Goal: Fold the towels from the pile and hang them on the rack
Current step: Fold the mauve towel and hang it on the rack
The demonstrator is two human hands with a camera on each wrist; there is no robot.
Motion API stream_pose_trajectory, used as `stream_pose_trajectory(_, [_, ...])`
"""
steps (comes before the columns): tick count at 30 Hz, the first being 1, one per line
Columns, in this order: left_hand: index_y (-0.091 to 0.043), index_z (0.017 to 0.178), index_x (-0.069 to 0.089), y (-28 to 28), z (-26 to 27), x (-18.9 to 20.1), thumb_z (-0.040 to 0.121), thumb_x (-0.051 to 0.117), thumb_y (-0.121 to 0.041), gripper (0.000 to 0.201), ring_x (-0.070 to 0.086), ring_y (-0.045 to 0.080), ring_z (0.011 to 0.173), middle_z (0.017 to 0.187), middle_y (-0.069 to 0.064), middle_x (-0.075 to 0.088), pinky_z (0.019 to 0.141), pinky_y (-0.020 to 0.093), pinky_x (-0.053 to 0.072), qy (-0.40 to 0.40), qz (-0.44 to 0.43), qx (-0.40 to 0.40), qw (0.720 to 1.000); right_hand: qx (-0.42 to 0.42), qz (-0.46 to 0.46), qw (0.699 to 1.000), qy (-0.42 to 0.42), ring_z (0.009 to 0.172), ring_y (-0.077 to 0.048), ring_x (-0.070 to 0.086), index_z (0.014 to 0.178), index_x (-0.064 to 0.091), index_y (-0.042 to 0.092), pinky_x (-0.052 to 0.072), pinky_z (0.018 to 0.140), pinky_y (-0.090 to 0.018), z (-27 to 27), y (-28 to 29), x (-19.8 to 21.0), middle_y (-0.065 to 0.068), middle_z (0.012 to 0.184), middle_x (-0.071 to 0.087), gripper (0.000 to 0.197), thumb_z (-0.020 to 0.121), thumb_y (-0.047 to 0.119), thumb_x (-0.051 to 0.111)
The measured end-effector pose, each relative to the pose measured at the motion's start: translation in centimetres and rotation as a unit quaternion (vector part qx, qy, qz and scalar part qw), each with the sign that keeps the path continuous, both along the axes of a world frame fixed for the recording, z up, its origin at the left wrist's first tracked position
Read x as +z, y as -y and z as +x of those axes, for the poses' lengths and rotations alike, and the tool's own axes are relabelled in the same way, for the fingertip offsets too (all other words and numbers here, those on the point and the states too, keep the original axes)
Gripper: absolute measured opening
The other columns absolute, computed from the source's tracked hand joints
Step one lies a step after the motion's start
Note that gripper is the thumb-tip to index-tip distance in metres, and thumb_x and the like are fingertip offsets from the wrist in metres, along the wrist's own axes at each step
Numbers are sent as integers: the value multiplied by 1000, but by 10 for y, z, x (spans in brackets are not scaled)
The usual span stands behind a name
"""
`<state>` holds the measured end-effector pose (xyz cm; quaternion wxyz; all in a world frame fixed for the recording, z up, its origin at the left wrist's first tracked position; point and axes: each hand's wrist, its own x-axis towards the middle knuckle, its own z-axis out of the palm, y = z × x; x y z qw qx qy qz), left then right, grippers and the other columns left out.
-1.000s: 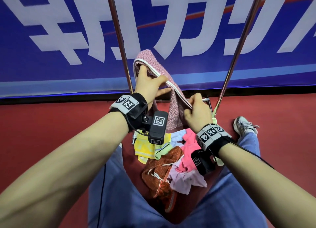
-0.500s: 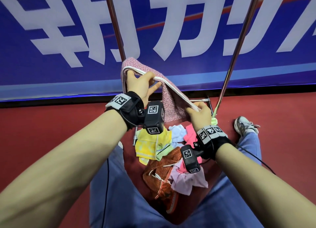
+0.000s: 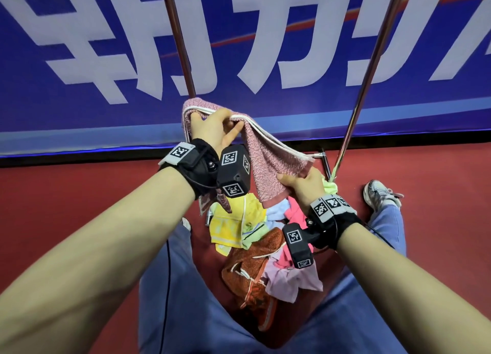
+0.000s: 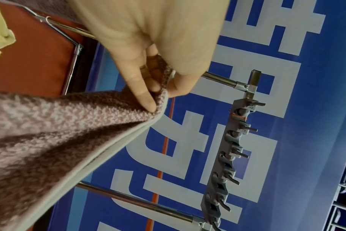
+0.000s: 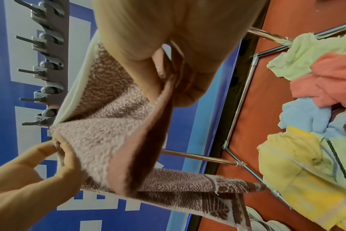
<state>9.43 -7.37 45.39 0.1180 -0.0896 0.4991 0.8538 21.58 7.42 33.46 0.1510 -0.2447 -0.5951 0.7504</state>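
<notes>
A mottled pink terry towel with a white hem (image 3: pixel 268 162) is held stretched above the pile of coloured towels (image 3: pixel 260 236) on the red floor (image 3: pixel 79 199); its upper corner is pinched by the left hand (image 3: pixel 212 128), its lower corner clamped in the right hand (image 3: pixel 305 185).

Towel (image 3: pixel 268 165) above pile (image 3: pixel 265 250), before rack (image 3: pixel 372 69)

Looks like a staged demo/exhibition area, not a home: big blue banner (image 3: pixel 265 48) w/ white characters, red floor (image 3: pixel 66 207), chrome rack (image 3: pixel 372 69) set in front.
</notes>
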Motion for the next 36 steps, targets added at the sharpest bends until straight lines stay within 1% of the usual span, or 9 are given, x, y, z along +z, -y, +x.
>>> stream_pose_trajectory(2, [-4,144,34,3,-4,3,82,60,13,70,56,20,70,92,18,54,68,34,59,-2,-6,9,1000,13,-27,1000,9,65,-22,68,106,67,1,62,68,-41,2,-2,2,-9,87,71,29,83,-16,60])
stream_pose_trajectory(5, [4,145,33,9,-18,8,86,58,10,65,60,21,71,88,17,55,64,30,58,-14,-35,28,999,52,-45,998,3,45,-15,56,118,66,8,53,44,-24,6,-7,7,-3,78,71,50,88,-21,39])
stream_pose_trajectory(8, [11,139,41,10,-23,10,92,52,6,49,62,20,68,84,12,55,63,26,56,-18,-59,24,998,49,-68,996,-15,52,-13,57,113,70,11,48,47,-19,5,-10,10,-1,81,74,58,85,-24,32])
stream_pose_trajectory(12, [-1,113,44,7,-19,6,92,50,7,23,60,18,66,81,9,54,62,25,55,-5,-59,0,998,24,-96,995,-4,72,-15,65,95,76,20,48,64,-25,2,-15,9,2,89,76,60,83,-17,29])
stream_pose_trajectory(18, [-5,118,50,9,-16,-1,76,59,12,46,58,17,54,70,13,52,63,31,58,16,-19,12,1000,7,-153,988,-29,69,-24,65,60,75,16,59,69,-34,1,-15,9,-6,71,72,55,87,-15,38])
stream_pose_trajectory(22, [2,123,51,10,-11,0,73,60,10,51,59,16,55,73,14,53,62,29,56,22,-39,8,999,-20,-171,985,-31,65,-25,66,54,70,11,59,65,-33,-1,-13,9,-11,69,69,53,81,-18,34])
stream_pose_trajectory(26, [1,120,52,9,-6,3,76,59,10,45,58,20,66,80,15,53,60,29,57,14,-43,9,999,-34,-218,975,-30,60,-24,62,54,66,4,55,72,-38,0,-11,10,-12,67,64,39,83,-4,41])
stream_pose_trajectory(32, [-10,106,43,7,-4,0,81,56,10,34,53,24,78,86,15,51,64,31,58,4,-43,3,999,-18,-118,993,-21,35,-18,52,83,58,9,40,32,-20,0,-5,11,-12,68,56,23,81,-13,63])
stream_pose_trajectory(36, [-14,99,42,6,-3,0,81,54,10,31,57,23,74,92,13,51,64,30,56,-33,-76,-3,997,-16,-183,983,-5,69,-32,65,101,64,11,56,62,-39,0,-11,6,-12,77,72,44,70,-19,69])
